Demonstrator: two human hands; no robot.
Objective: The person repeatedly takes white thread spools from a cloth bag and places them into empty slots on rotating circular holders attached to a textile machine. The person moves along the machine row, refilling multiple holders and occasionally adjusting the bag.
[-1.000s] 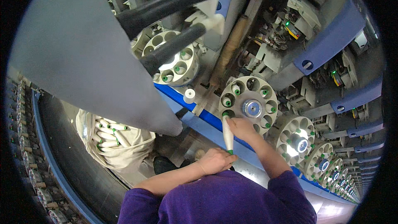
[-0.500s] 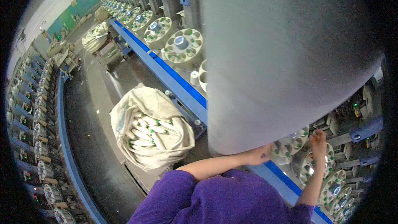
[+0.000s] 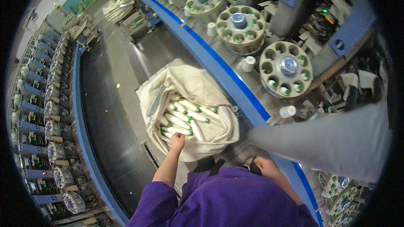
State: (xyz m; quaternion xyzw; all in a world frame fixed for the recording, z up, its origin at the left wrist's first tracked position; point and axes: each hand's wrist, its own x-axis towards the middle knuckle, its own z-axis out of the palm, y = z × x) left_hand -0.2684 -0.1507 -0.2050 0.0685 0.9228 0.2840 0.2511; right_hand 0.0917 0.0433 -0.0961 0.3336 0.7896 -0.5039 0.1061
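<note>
My left hand [image 3: 177, 142] is closed at the near side of a cream cloth sack [image 3: 191, 77], over the white yarn bobbins [image 3: 195, 115] with green tips inside. Whether its fingers grip a bobbin or the sack's rim cannot be made out. Beside my waist, my right hand [image 3: 266, 167] is next to a dark strap [image 3: 255, 168], between my purple shirt and the blue machine rail. Its fingers are blurred and partly hidden.
Along the blue rail [image 3: 219, 67] stand round bobbin magazines [image 3: 275, 68], some of their holes filled. White yarn cones [image 3: 248, 63] sit beside them. A big grey tube [image 3: 332, 138] juts in from the right. Another machine row [image 3: 52, 130] lines the left aisle.
My left hand has moved from near the magazines to the sack. My right hand has come from the magazines to my waist. The view has shifted; the grey tube covers less of it.
</note>
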